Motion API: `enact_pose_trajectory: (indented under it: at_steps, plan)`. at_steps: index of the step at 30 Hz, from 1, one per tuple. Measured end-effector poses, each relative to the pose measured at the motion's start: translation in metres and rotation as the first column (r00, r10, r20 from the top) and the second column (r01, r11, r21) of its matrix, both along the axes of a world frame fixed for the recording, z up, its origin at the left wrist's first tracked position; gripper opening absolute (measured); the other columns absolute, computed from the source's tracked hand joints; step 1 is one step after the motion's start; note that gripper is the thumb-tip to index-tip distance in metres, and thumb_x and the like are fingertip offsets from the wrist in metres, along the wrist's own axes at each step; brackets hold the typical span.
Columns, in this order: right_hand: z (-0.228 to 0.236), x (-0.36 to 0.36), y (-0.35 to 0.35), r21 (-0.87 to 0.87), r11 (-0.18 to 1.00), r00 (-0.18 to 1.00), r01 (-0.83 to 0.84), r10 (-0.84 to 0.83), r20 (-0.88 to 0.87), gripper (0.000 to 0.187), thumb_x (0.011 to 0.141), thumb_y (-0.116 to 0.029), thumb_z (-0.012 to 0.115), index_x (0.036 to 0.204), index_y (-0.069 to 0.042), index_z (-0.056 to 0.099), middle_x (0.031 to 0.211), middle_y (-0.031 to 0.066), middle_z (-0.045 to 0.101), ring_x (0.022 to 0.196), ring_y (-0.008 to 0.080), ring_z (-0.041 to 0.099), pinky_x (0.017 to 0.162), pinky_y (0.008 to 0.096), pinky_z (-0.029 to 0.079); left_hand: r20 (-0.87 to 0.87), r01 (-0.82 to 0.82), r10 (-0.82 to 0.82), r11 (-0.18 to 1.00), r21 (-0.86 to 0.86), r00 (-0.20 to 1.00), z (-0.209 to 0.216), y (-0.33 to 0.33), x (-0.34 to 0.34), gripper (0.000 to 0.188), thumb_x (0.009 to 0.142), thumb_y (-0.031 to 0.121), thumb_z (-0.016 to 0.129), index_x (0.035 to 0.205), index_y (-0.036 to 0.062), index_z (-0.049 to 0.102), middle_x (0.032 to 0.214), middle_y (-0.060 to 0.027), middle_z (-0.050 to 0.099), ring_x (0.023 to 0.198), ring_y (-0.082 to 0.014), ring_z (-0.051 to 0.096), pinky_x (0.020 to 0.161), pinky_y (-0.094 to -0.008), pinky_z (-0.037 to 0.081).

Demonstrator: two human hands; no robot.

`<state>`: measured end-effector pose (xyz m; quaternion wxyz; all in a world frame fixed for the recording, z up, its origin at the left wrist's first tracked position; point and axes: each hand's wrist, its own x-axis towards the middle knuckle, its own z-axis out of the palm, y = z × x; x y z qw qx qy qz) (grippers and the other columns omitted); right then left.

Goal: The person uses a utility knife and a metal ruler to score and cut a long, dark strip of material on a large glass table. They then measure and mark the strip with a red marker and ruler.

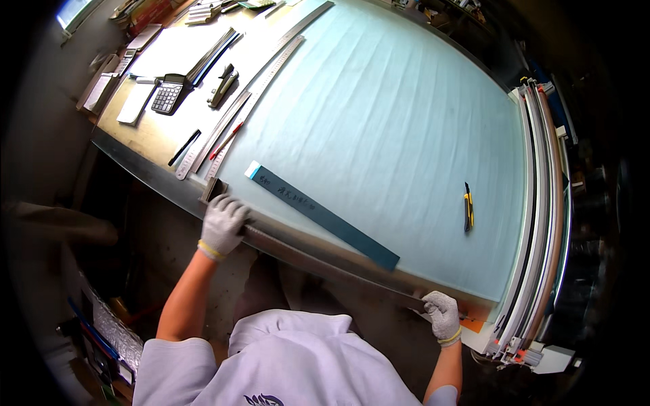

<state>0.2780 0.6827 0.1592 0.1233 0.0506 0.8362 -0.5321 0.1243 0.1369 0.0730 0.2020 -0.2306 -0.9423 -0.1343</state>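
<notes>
Single head-worn fisheye view, aimed steeply down past wearer's chest [305, 358], close above near edge of bench [145, 168], facing far edge.

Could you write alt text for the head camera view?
A person's left hand and right hand, in white gloves, seem to hold a long, thin dark strip along the near edge of a pale blue-green tabletop, where a flat teal bar and yellow-and-black cutter lie.

Both gloves [225, 226] look like rough, matt knitted cloth. Across the centre, the sheet [399, 122] is smooth, softly sheened, faintly rippled; the strip [328, 222] below centre is matt. The upper-left calculator [166, 97] looks plastic; the lower-left wrap [116, 331] is crinkled, glossy.
</notes>
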Motion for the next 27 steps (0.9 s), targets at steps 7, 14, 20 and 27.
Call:
enact_pose_trajectory:
  at_steps: [7, 14, 20, 27]
  plan:
    - [-0.058, -0.108, -0.128, 0.022, 0.867, 0.819, 0.497, -0.461, -0.342, 0.026, 0.093, 0.002, 0.065, 0.119, 0.001, 0.068, 0.106, 0.008, 0.067, 0.089, 0.014, 0.062, 0.082, 0.0303, 0.053, -0.049, -0.528, 0.527, 0.849, -0.02, 0.848, -0.002, -0.155, 0.062, 0.035, 0.077, 0.032, 0.084, 0.069, 0.0106, 0.057, 0.066, -0.0109, 0.055, 0.063, -0.0347, 0.056, 0.062, -0.0459, 0.042]
    - [-0.132, -0.161, -0.256, 0.644, 0.759, 0.95, 0.097, 0.122, -0.287, 0.05, 0.084, -0.025, 0.081, 0.127, -0.006, 0.064, 0.124, 0.016, 0.061, 0.112, 0.0364, 0.061, 0.1, 0.0484, 0.048, 0.299, -0.947, 0.904, 0.321, -0.005, 0.305, 0.001, -0.23, 0.007, 0.031, 0.086, 0.039, 0.078, 0.086, 0.0098, 0.068, 0.079, -0.0153, 0.07, 0.077, -0.0399, 0.069, 0.067, -0.0492, 0.052]
    - [-0.134, -0.167, -0.292, 0.783, 0.621, 0.978, 0.024, 0.148, -0.147, 0.062, 0.079, -0.024, 0.083, 0.134, -0.011, 0.06, 0.134, 0.0167, 0.056, 0.125, 0.0375, 0.053, 0.107, 0.0528, 0.041, 0.498, -0.921, 0.823, 0.374, -0.112, 0.274, -0.024, -0.259, -0.105, 0.044, 0.083, 0.048, 0.078, 0.105, 0.01, 0.074, 0.093, -0.0184, 0.075, 0.09, -0.0397, 0.072, 0.078, -0.0495, 0.056]
    - [-0.145, -0.157, -0.289, 0.835, 0.547, 0.981, 0.059, 0.124, -0.151, 0.053, 0.086, -0.026, 0.077, 0.135, -0.014, 0.062, 0.131, 0.0132, 0.058, 0.123, 0.0354, 0.054, 0.106, 0.0532, 0.042, 0.22, -0.686, 0.651, 0.701, 0.194, 0.727, -0.043, -0.22, -0.166, 0.041, 0.085, 0.021, 0.079, 0.123, 0.0081, 0.069, 0.129, -0.016, 0.064, 0.12, -0.0373, 0.059, 0.105, -0.0491, 0.045]
